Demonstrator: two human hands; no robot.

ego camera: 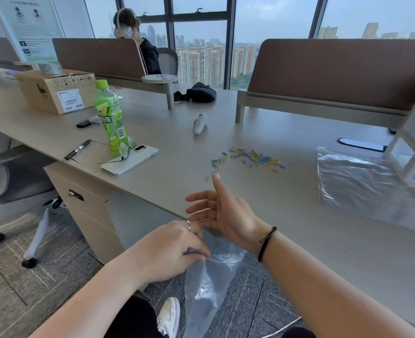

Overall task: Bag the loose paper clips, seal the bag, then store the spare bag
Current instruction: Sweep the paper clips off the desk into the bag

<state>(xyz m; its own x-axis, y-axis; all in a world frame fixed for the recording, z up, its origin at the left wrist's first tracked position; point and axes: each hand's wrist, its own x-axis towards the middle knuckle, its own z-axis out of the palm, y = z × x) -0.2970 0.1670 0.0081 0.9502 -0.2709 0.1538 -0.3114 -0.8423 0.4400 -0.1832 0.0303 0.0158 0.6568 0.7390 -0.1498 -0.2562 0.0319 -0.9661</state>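
Observation:
A clear plastic bag (211,281) hangs below the desk's front edge, its mouth held up. My left hand (174,250) pinches the bag's rim on the left side. Just above the mouth, my right hand (223,213) is open with fingers spread and pointing left, index finger raised toward the clips. Several loose blue, yellow and silver paper clips (250,158) lie scattered on the desk (299,215) beyond my hands. A second clear bag (362,181) lies flat on the desk at the right.
A white lattice organiser (413,147) stands at the right edge over the flat bag. At left are a green bottle (110,118), glasses, a phone (131,159), a pen (77,149) and a cardboard box (57,91). A white device (199,123) lies mid-desk. A person sits behind the far divider.

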